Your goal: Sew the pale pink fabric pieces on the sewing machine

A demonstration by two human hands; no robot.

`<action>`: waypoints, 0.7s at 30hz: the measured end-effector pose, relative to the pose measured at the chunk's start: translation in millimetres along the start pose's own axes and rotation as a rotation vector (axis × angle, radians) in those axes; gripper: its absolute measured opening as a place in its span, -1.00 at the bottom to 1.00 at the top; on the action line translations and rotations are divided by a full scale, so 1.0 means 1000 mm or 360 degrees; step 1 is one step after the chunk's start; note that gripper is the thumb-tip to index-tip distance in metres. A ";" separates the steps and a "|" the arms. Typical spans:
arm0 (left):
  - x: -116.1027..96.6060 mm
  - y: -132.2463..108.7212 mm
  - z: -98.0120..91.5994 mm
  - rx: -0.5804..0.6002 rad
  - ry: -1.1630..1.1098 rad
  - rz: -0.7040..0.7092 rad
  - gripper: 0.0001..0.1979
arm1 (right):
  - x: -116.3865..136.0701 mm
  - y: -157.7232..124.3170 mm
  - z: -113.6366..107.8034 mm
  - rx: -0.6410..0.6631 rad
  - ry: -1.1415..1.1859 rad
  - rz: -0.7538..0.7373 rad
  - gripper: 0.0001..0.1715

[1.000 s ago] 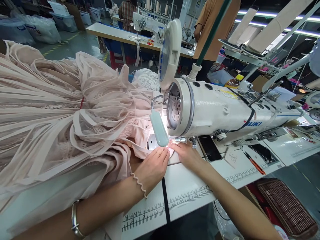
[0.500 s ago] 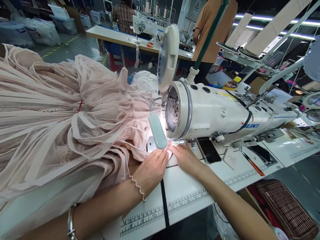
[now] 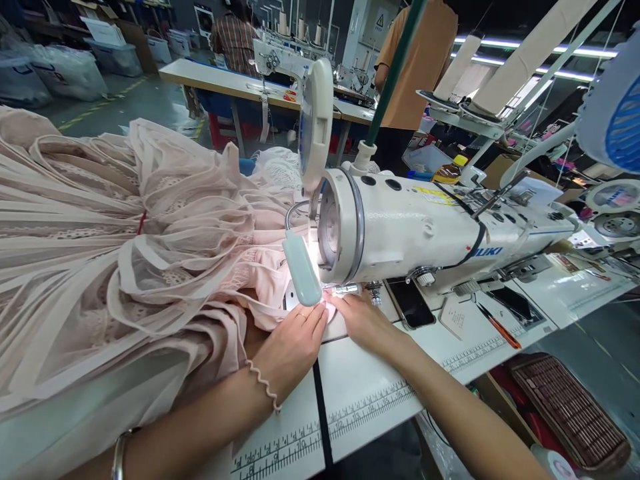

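Note:
A white sewing machine (image 3: pixel 410 227) lies across the view with its round head end open toward the left. Pale pink fabric (image 3: pixel 270 270) runs under the needle area, lit by a small lamp with a pale green cover (image 3: pixel 302 268). My left hand (image 3: pixel 299 333) has its fingers together, pressing the fabric's edge just below the lamp. Close on its right, my right hand (image 3: pixel 357 320) pinches the same edge with its fingertips near the presser area. The needle is hidden behind the lamp and the machine head.
A large heap of pale pink garments (image 3: pixel 100 247) fills the left. Right of the hands lie a phone (image 3: pixel 411 303), a card (image 3: pixel 454 317) and orange-handled snips (image 3: pixel 500 325). Two people are beyond the machine; a woven seat (image 3: pixel 573 403) is at lower right.
The whole view has shifted, so the machine and both hands appear slightly further left. Both hands stay at the fabric's edge. At right, more of the blue fan shows.

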State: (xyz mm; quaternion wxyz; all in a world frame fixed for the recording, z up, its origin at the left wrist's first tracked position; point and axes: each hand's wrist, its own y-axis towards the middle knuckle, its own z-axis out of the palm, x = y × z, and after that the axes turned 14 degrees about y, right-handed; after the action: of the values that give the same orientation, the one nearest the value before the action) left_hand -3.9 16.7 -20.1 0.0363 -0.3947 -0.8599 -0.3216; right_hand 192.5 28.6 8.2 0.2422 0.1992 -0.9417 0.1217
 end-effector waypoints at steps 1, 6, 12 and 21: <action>0.000 0.000 0.000 0.0014 -0.0017 -0.0002 -0.62 | 0.001 0.000 -0.001 0.0008 0.0005 0.0021 -0.56; 0.002 0.001 -0.001 0.0037 -0.0039 -0.0008 -0.62 | 0.005 0.001 -0.002 0.0000 0.0004 0.0017 -0.56; 0.002 0.000 0.003 0.0125 -0.0027 -0.0021 -0.61 | 0.003 0.002 0.000 -0.0022 -0.0041 0.0040 -0.58; 0.003 0.000 0.006 0.0192 -0.0107 -0.0049 -0.59 | 0.006 0.002 0.001 -0.0079 -0.0020 -0.0013 -0.58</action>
State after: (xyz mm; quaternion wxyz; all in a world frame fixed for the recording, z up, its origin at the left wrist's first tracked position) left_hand -5.0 22.1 -23.4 0.0262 -0.3892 -0.8844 -0.2563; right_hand 186.5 28.6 10.3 0.2417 0.1976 -0.9451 0.0962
